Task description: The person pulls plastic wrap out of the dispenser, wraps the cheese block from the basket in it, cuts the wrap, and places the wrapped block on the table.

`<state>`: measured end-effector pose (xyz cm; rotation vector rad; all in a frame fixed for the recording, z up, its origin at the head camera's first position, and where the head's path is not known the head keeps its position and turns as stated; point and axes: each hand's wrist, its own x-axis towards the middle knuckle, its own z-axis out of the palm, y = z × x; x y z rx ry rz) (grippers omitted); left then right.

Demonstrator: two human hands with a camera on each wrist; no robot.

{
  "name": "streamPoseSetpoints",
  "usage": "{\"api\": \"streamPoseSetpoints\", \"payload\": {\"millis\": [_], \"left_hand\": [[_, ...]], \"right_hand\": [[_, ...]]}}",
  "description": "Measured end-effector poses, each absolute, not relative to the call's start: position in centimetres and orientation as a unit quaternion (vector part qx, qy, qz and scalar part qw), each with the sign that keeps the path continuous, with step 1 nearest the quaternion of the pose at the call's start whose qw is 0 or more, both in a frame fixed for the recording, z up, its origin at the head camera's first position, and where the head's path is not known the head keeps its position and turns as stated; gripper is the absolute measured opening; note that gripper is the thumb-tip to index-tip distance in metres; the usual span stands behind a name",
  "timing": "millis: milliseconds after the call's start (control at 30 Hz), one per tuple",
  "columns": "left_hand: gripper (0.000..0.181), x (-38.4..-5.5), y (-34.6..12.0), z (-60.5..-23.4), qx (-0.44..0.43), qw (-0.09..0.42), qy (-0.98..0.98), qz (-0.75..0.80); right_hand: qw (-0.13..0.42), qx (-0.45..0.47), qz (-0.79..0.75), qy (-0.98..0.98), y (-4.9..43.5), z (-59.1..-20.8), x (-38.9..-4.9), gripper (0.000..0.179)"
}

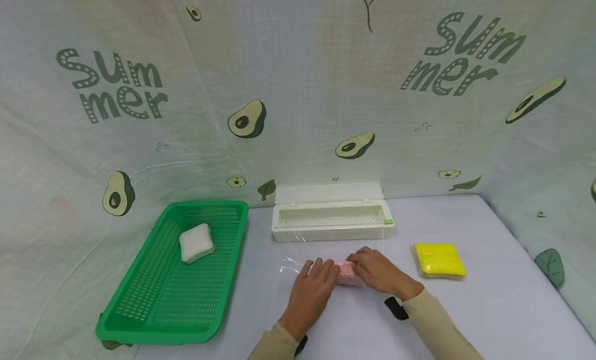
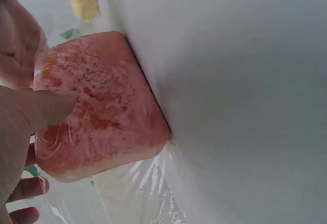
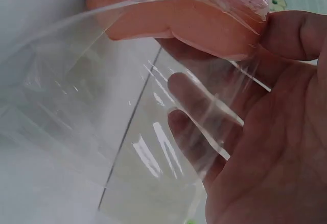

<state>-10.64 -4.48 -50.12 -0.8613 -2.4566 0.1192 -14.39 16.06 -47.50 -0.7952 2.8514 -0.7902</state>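
Note:
Both hands hold a pink sponge [image 1: 346, 273] low over the table, with clear cling film drawn over it. The left hand [image 1: 311, 297] grips its left end; in the left wrist view the thumb [image 2: 48, 107] lies across the mottled pink face [image 2: 102, 101], with the fingers behind. At the other end, the right hand [image 1: 383, 273] pinches the sponge and film between thumb and fingers. A loose sheet of cling film [image 3: 138, 147] spreads from the sponge in front of the right fingers in the right wrist view.
Behind the hands stands a long white cling film box [image 1: 332, 233], lid raised. A yellow sponge [image 1: 439, 260] in shiny film lies to the right. On the left, a green basket [image 1: 226, 277] contains a white sponge [image 1: 196, 243]. A printed cloth [image 1: 298, 80] hangs behind the table.

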Motion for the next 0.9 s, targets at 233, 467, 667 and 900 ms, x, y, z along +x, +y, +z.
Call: {"api": "streamPoseSetpoints", "payload": {"millis": [233, 467, 667, 900], "left_hand": [[0.056, -12.2, -4.1, -50.7, -0.296, 0.242, -0.923, 0.047], [0.06, -13.9, -4.3, -51.2, -0.282, 0.216, -0.934, 0.032], [0.076, -14.9, -4.1, -51.0, -0.278, 0.191, -0.941, 0.008], [0.089, -15.2, -4.0, -51.3, -0.261, 0.163, -0.951, 0.022]], "right_hand": [[-0.088, -0.241, -0.216, 0.942, 15.4, -47.9, -15.3, 0.02], [-0.208, -0.294, -0.18, 0.915, 14.7, -48.4, -14.9, 0.028], [-0.192, -0.289, -0.127, 0.929, 14.6, -49.3, -14.8, 0.045], [-0.178, -0.292, -0.121, 0.932, 14.5, -50.1, -15.5, 0.064]]}}
